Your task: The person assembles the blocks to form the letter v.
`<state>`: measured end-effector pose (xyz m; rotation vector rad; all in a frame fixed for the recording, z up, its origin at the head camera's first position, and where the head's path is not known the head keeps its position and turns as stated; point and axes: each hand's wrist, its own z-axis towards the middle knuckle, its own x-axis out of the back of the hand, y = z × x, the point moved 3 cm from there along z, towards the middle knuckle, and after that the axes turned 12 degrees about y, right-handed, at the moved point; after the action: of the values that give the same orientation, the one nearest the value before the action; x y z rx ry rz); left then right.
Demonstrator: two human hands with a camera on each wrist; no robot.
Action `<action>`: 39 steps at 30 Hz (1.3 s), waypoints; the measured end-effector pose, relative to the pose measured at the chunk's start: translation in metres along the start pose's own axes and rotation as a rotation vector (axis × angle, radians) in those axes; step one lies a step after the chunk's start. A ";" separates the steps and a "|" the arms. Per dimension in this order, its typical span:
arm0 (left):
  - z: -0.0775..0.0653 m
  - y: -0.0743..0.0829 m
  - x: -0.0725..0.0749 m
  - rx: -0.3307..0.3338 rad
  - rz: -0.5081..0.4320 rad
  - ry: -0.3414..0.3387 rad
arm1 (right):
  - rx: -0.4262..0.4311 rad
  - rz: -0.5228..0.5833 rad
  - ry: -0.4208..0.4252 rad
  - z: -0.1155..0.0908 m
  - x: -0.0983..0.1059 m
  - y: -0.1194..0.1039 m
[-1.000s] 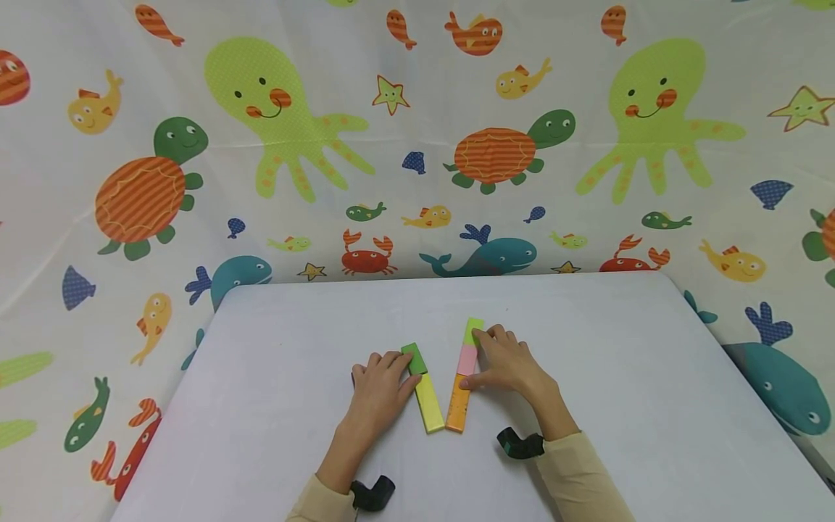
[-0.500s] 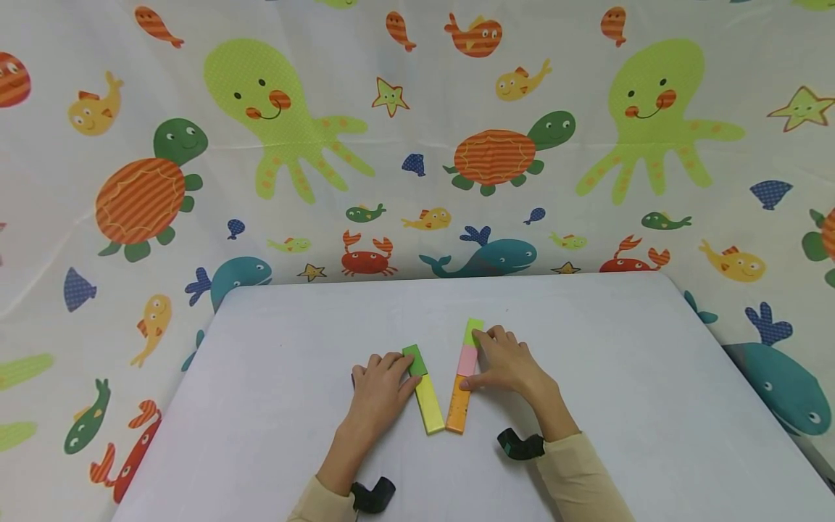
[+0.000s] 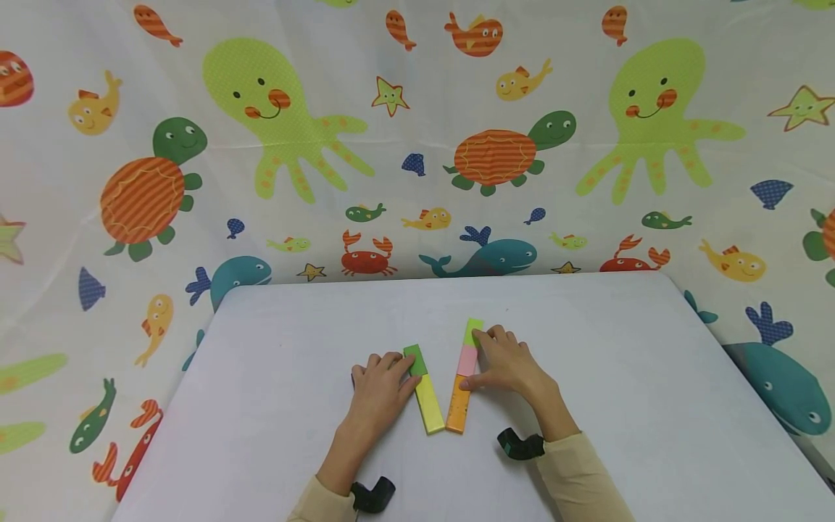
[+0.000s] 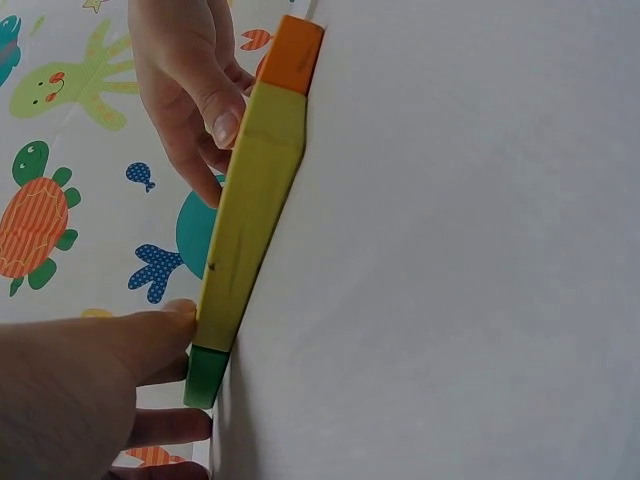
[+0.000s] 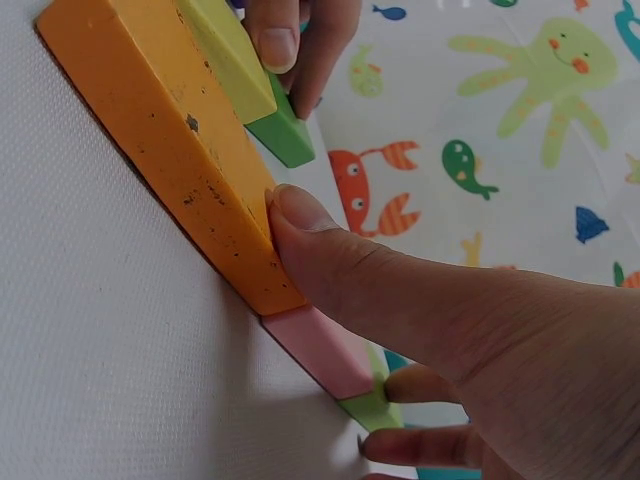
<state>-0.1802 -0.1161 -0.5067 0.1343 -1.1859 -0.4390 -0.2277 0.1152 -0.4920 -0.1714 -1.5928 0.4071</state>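
Wooden blocks lie in two rows forming a V on the white table. In the left row, a dark green block (image 3: pixel 414 359) adjoins a longer yellow block (image 3: pixel 429 406). The right row has a light green block (image 3: pixel 473 331), a pink block (image 3: pixel 467 360) and a worn orange block (image 3: pixel 458 407), end to end. My left hand (image 3: pixel 377 395) touches the dark green block with a finger; its thumb is against the yellow block near the joint. My right hand (image 3: pixel 512 362) rests its thumb on the orange block and fingertips at the light green one.
A white table (image 3: pixel 293 326) carries the blocks. Behind it hangs a curtain (image 3: pixel 391 159) printed with sea animals. Black wrist-worn devices sit at the left cuff (image 3: pixel 373 494) and right cuff (image 3: pixel 520 444).
The dark green block has shifted very slightly to the right at its far end. Both hands stay almost still.
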 end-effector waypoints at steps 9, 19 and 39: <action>-0.001 0.000 0.002 -0.007 0.001 0.010 | 0.008 -0.011 0.003 -0.001 0.002 -0.002; -0.001 0.001 0.002 0.006 0.003 -0.005 | 0.007 -0.008 0.004 -0.001 0.002 -0.001; 0.000 0.001 0.000 0.009 0.003 -0.015 | 0.022 -0.010 -0.002 -0.002 0.002 -0.001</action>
<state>-0.1794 -0.1149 -0.5064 0.1370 -1.2025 -0.4325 -0.2254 0.1151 -0.4892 -0.1461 -1.5895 0.4163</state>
